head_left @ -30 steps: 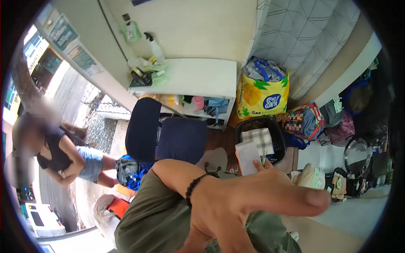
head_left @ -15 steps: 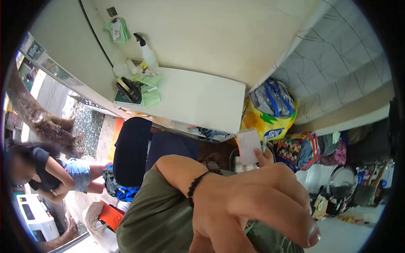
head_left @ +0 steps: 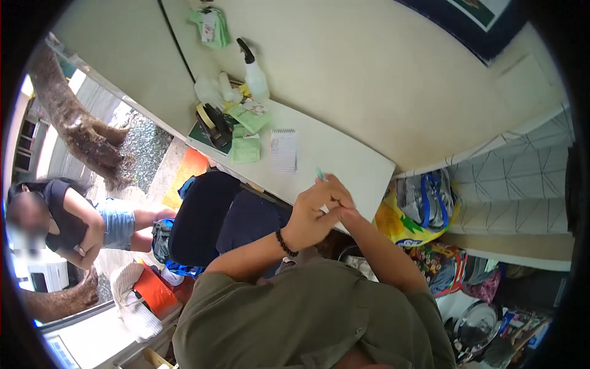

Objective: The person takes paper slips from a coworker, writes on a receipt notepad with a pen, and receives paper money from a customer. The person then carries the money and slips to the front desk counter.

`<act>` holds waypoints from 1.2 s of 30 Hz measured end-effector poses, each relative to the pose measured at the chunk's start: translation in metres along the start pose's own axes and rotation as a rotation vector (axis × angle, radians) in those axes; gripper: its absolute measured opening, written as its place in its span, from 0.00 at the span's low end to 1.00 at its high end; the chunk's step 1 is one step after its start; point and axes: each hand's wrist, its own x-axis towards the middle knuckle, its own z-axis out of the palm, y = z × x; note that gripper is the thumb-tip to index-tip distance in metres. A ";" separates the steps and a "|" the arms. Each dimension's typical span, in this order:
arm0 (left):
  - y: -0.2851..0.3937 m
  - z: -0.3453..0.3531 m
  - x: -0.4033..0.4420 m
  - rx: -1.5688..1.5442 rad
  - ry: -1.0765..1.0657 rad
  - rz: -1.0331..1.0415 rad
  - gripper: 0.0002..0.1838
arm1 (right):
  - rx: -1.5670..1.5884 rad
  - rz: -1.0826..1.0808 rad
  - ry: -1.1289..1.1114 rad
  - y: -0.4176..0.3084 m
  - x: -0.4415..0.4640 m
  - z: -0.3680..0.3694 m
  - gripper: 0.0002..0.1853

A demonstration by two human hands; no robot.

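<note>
My left hand, with a black beaded bracelet at its wrist, meets my right hand over the front edge of the white desk. The left fingers are curled against the right hand and partly cover it; whatever they may grip is hidden. A pale green pen sticks out above the joined hands, apparently in my right hand, whose fingers are mostly hidden. Beyond them a spiral notepad with lined pages and some handwriting lies on the desk.
Green slips, a tape dispenser and a spray bottle stand at the desk's left. A dark chair is beside me. Bags sit at right. Another person stands outside at left.
The notepad has gone from my right hand onto the desk. My left hand has drawn away from the camera and come together with my right. The view has shifted.
</note>
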 end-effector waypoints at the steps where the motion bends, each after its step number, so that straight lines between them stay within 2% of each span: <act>1: -0.025 -0.002 -0.013 -0.002 0.054 -0.150 0.09 | -0.103 -0.022 -0.011 0.015 -0.003 -0.003 0.17; 3: -0.067 -0.003 -0.043 -0.018 0.161 -0.453 0.12 | 0.051 0.236 0.020 -0.002 -0.023 -0.011 0.16; 5: -0.090 0.009 -0.060 0.078 0.333 -0.522 0.14 | 0.129 0.432 0.100 -0.005 -0.039 -0.021 0.17; 6: -0.099 0.017 -0.065 0.123 0.415 -0.554 0.15 | 0.105 0.394 0.068 -0.007 -0.044 -0.021 0.17; 9: -0.120 0.037 -0.070 -0.447 0.224 -0.909 0.18 | 0.034 0.247 -0.007 -0.010 -0.053 -0.020 0.17; 10: -0.128 0.045 -0.067 -0.522 0.210 -0.766 0.20 | 0.015 0.177 -0.019 -0.011 -0.055 -0.014 0.18; 11: -0.138 0.042 -0.064 -0.430 0.231 -0.748 0.19 | -0.005 0.112 -0.027 -0.011 -0.058 -0.012 0.20; 12: -0.149 0.033 -0.054 -0.340 0.249 -0.727 0.19 | -0.142 0.357 -0.129 -0.016 -0.059 -0.018 0.23; 13: -0.156 0.023 -0.039 -0.251 0.266 -0.703 0.18 | -0.167 0.316 -0.080 -0.021 -0.064 -0.024 0.23; 15: -0.163 -0.017 -0.007 -0.357 0.411 -0.808 0.16 | -0.213 0.233 0.023 -0.027 -0.076 -0.035 0.24; 16: -0.178 -0.046 0.005 -0.214 0.429 -0.734 0.16 | -0.207 0.239 0.038 -0.018 -0.082 -0.045 0.23; 17: -0.194 -0.077 0.020 -0.060 0.504 -0.807 0.19 | -0.180 0.266 0.027 -0.003 -0.090 -0.055 0.23; 18: -0.202 -0.103 0.034 0.139 0.609 -0.768 0.24 | -0.150 0.295 0.018 0.014 -0.102 -0.065 0.22; 19: -0.216 -0.140 0.043 0.180 0.598 -0.859 0.30 | -0.121 0.324 0.011 0.029 -0.114 -0.074 0.21; 22: -0.246 -0.227 0.070 0.185 0.723 -0.794 0.34 | 0.062 0.439 0.113 0.067 -0.162 -0.089 0.20; 23: -0.241 -0.249 0.083 0.252 0.647 -0.922 0.40 | 0.060 0.454 0.171 0.081 -0.177 -0.091 0.19; 24: -0.255 -0.264 0.093 0.862 0.694 -0.884 0.45 | 0.058 0.469 0.232 0.096 -0.192 -0.092 0.18; 25: -0.246 -0.261 0.098 0.948 0.722 -0.810 0.50 | 0.057 0.488 0.294 0.103 -0.207 -0.091 0.18; 26: -0.236 -0.259 0.104 0.978 0.603 -0.796 0.49 | 0.067 0.490 0.377 0.109 -0.222 -0.089 0.17; 27: -0.256 -0.263 0.106 1.137 0.572 -0.667 0.50 | 0.116 0.512 0.424 0.114 -0.233 -0.085 0.16; 28: -0.235 -0.234 0.109 1.118 0.520 -0.656 0.49 | 0.164 0.534 0.480 0.120 -0.245 -0.081 0.16; 29: -0.234 -0.220 0.110 0.882 0.417 -0.518 0.47 | 0.216 0.556 0.551 0.126 -0.259 -0.076 0.15; 30: -0.259 -0.205 0.102 0.893 0.408 -0.288 0.41 | 0.121 0.679 0.538 0.097 -0.262 -0.076 0.17; 31: -0.240 -0.151 0.093 0.951 0.438 -0.160 0.37 | 0.090 0.674 0.562 0.104 -0.273 -0.069 0.18; 33: -0.217 -0.061 0.068 0.830 0.339 -0.037 0.33 | 0.028 0.681 0.641 0.120 -0.300 -0.049 0.19; 35: -0.199 0.028 0.031 0.848 0.137 0.078 0.30 | 0.148 0.851 0.724 0.073 -0.310 -0.042 0.21; 36: -0.197 0.071 0.006 0.739 -0.001 0.091 0.30 | 0.157 0.925 0.718 0.092 -0.326 -0.028 0.22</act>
